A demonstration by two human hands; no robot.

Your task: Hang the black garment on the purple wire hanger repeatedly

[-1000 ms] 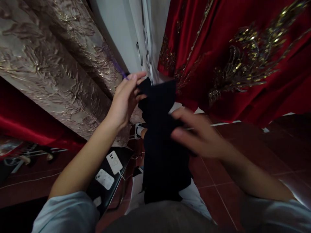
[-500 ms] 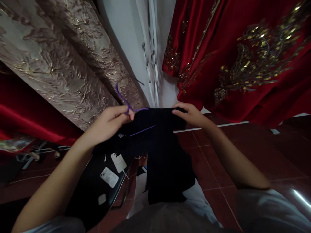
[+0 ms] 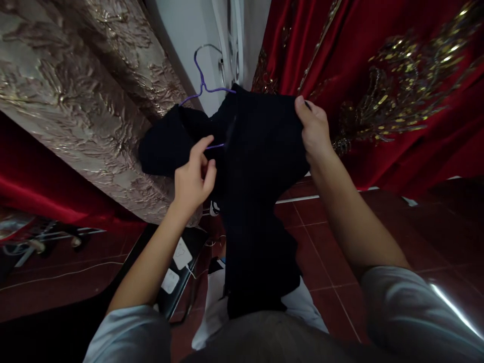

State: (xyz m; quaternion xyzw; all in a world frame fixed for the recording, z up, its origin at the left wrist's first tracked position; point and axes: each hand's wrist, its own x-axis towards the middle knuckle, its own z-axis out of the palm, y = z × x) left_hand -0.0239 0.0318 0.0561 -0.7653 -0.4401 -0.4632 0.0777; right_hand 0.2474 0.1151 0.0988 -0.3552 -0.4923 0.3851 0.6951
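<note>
A dark shirt-like garment (image 3: 260,146) hangs on a purple wire hanger (image 3: 204,88), whose hook points up and away from me. My right hand (image 3: 315,123) pinches the garment's right shoulder edge, thumb on top. In front of the neck opening is my left hand (image 3: 194,174), its index finger and thumb apart, with nothing visible between them. The index fingertip lies beside the hanger's lower purple bar, which shows inside the opening; I cannot tell whether they touch. The garment's lower part drapes down toward my lap.
Beige textured fabric with gold (image 3: 113,101) hangs at the left, and red cloth with gold sequins (image 3: 408,96) at the right. Two pale phones, one a white phone (image 3: 182,253) with a cable, lie on a black surface at lower left. Red floor tiles (image 3: 321,252) lie below.
The garment and hanger have risen away from me, with the hook now upright. My left hand has let go of the hanger's neck and moved to the neck opening. My right hand has moved outward and up.
</note>
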